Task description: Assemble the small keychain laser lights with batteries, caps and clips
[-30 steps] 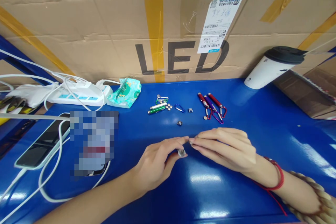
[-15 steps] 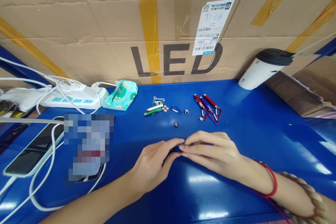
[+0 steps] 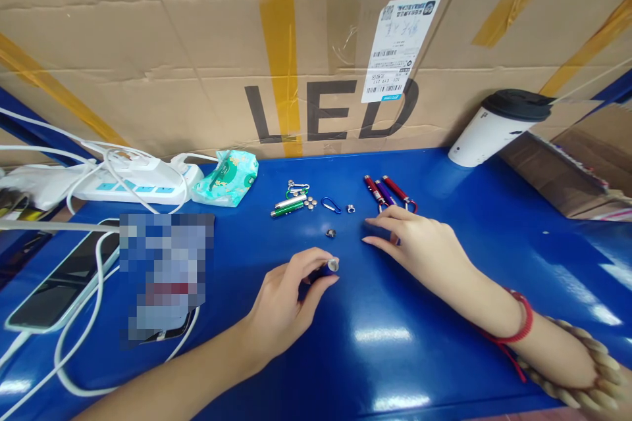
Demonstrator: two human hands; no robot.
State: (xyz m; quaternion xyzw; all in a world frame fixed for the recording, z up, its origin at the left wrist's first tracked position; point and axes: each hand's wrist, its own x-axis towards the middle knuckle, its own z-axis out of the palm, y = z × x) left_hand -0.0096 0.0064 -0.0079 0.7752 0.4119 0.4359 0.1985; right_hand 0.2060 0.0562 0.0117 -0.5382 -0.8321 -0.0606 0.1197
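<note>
Tube [image 3: 332, 268], dark blue, is in the left hand [image 3: 291, 296]: thumb and fingers closed round it, silvery end showing past the fingertips and tipped towards the viewer. It is off the table [image 3: 375, 381], near side of the loose parts. Contents, if any: cannot tell.

Right hand [image 3: 419, 237] low over the table, thumb and forefinger parted, no grip visible. A bit of purple shows between the fingers; whether they touch it, cannot tell. Red pens [image 3: 376, 193] and purple pen [image 3: 388, 193] lie just beyond, their clip ends partly hidden by the hand.

Beyond the tube: dark metal cap [image 3: 330, 233], silver fitting [image 3: 350, 208], blue clip [image 3: 331, 205], all loose. Further left, button cells [image 3: 310, 202] bunched against silver pen [image 3: 290, 200] and green pen [image 3: 288, 210].

Risks, as judged. Tube end looks open; a downward tilt might spill anything inside. Short hold near one end: a side push could twist it out of the fingers. Cap and fitting look small and round enough to roll; glossy table would help them, a brushing knuckle would start it. Right fingers could snag a clip and drag the pens out of line.
</note>
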